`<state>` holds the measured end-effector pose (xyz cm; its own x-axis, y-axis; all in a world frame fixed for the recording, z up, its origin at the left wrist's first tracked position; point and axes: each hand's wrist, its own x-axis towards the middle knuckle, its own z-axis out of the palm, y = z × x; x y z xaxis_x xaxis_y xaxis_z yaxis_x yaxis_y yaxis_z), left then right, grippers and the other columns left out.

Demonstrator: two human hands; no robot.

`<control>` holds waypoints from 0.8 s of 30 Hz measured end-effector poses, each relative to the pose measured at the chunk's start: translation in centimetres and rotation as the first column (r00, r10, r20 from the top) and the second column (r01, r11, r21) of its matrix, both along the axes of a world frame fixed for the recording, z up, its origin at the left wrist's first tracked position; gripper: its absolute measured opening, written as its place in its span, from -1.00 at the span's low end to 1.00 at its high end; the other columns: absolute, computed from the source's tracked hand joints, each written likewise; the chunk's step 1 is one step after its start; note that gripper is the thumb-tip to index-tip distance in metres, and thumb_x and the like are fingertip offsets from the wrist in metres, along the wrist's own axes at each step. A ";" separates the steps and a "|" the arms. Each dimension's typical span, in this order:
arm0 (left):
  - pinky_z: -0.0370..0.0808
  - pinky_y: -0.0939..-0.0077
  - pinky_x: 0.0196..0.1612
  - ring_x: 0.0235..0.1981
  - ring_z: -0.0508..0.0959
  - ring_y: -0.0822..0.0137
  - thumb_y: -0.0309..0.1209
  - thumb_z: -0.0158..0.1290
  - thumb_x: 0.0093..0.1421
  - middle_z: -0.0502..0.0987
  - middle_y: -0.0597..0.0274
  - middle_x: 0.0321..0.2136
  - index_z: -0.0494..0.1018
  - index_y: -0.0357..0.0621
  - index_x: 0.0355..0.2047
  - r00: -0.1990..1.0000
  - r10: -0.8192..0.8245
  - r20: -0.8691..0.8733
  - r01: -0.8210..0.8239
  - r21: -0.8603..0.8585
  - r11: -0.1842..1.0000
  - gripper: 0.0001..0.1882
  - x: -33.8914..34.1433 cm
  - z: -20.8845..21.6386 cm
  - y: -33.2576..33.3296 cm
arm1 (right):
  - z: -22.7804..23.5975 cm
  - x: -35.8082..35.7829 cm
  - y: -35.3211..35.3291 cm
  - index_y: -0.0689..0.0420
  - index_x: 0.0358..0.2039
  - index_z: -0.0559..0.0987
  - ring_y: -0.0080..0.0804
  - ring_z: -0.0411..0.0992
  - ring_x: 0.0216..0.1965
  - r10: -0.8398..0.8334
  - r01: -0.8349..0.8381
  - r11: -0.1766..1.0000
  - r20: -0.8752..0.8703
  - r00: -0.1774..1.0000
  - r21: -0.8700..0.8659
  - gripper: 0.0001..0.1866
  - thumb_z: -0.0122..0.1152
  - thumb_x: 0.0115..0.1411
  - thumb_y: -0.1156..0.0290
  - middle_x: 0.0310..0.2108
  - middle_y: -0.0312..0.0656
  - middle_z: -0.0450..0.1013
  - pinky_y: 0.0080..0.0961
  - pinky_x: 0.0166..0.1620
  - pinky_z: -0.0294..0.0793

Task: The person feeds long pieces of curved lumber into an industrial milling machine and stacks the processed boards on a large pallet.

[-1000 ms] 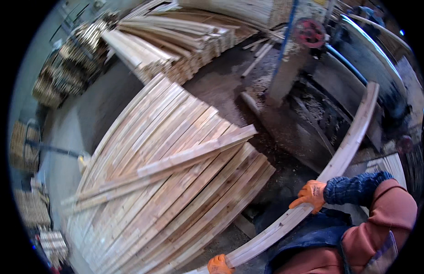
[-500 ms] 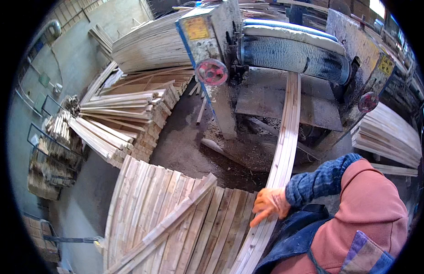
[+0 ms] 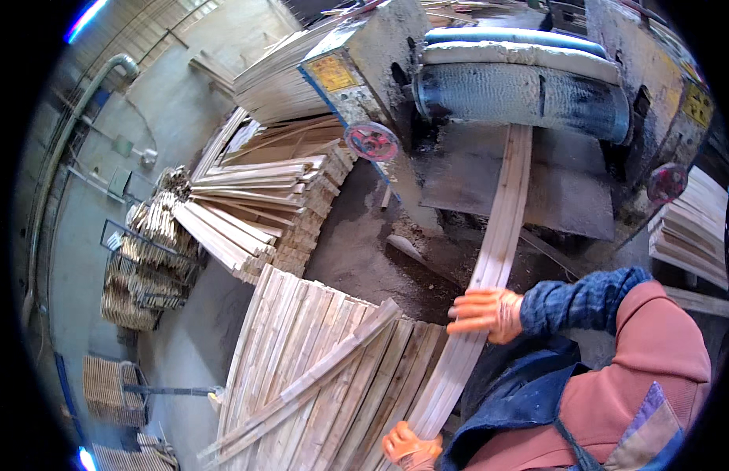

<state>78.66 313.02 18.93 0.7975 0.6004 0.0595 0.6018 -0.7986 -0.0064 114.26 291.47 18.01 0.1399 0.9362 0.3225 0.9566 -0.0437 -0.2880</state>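
Several pale wooden strips (image 3: 499,255) lie side by side as one long bundle. Their far end passes onto the metal bed (image 3: 564,184) under the ridged roller (image 3: 498,94) of a machine. My right hand (image 3: 488,314), in an orange glove, lies across the top of the bundle with its fingers stretched out flat. At the near end of the strips, my left hand (image 3: 411,447) in a matching glove has its fingers curled around them; part of it is cut off by the lower edge. To the left of the bundle a stack of wooden strips (image 3: 317,353) has one strip (image 3: 325,369) lying slantwise on top.
Red handwheels (image 3: 371,141) (image 3: 667,183) sit on the machine's two side posts. More stacked strips (image 3: 258,208) stand on the left, with bundles on a rack (image 3: 149,267) beyond. Boards (image 3: 690,228) are piled at the right. Sawdust and scraps lie below the machine.
My left hand has come into view at the strips' near end. My right hand has spread flatter across them. The view has shifted, so the surroundings sit further right.
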 end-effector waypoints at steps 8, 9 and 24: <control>0.35 -0.08 0.27 0.15 0.51 -0.08 0.03 0.48 -0.26 0.57 -0.08 0.06 0.42 -0.15 0.21 0.978 -0.148 0.145 0.187 -0.311 0.932 0.02 10.1 1.1 -5.2 | 0.2 1.4 3.0 -0.23 0.50 0.21 -0.22 0.50 0.19 0.364 -0.319 0.852 0.032 0.931 -0.414 0.18 0.50 -0.23 0.25 0.19 -0.22 0.48 -0.11 0.25 0.43; 0.35 -0.09 0.28 0.17 0.51 -0.09 0.05 0.47 -0.26 0.57 -0.11 0.09 0.42 -0.16 0.25 0.954 -0.169 0.248 0.244 -0.318 0.916 0.05 10.7 0.7 -5.7 | 1.3 2.7 2.6 -0.27 0.51 0.20 -0.19 0.49 0.21 0.347 -0.307 0.836 0.005 0.938 -0.455 0.22 0.55 -0.26 0.25 0.22 -0.21 0.47 -0.10 0.28 0.40; 0.34 -0.02 0.32 0.16 0.50 -0.02 -0.03 0.50 -0.21 0.53 0.04 0.12 0.36 0.06 0.31 0.990 0.057 -0.131 -0.089 -0.252 0.964 0.04 -4.8 2.6 1.5 | 2.9 13.0 -3.0 -0.14 0.41 0.34 -0.03 0.17 0.48 0.013 0.037 0.907 0.115 0.993 -0.421 0.24 0.60 -0.44 0.48 0.39 -0.11 0.33 0.06 0.58 -0.04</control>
